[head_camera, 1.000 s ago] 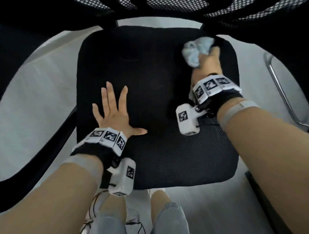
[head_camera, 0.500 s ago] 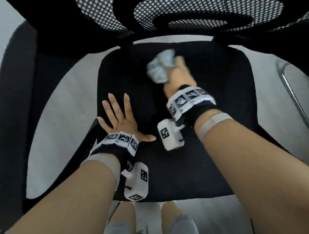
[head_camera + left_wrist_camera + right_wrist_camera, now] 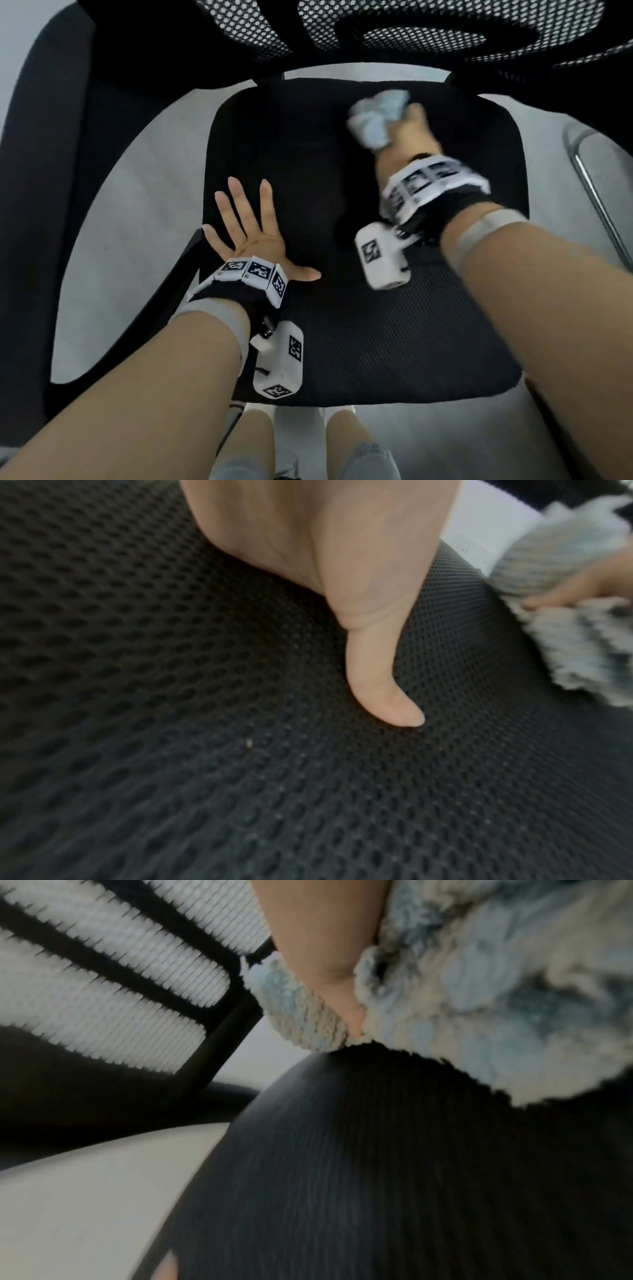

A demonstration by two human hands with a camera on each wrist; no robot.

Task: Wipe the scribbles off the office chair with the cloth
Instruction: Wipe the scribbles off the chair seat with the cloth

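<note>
The black mesh seat (image 3: 359,335) of the office chair fills the middle of the head view. My right hand (image 3: 411,137) grips a bunched pale blue-grey cloth (image 3: 375,114) and presses it on the far part of the seat, blurred by motion. The same cloth (image 3: 479,988) shows in the right wrist view, fingers curled into it, down on the seat (image 3: 377,1150). My left hand (image 3: 248,226) lies flat with spread fingers on the seat's left edge; its thumb (image 3: 380,674) rests on the mesh (image 3: 240,777). The cloth (image 3: 565,593) shows at the right. No scribbles are visible.
The chair's mesh backrest (image 3: 428,31) rises at the far side. A black armrest (image 3: 44,171) curves along the left. A metal tube (image 3: 596,192) stands at the right over pale floor (image 3: 137,212). My knees (image 3: 349,442) are just before the seat's front edge.
My right hand swept the cloth left across the far seat, then back toward the right. The left hand stayed flat in place. The camera tilted up, showing more backrest.
</note>
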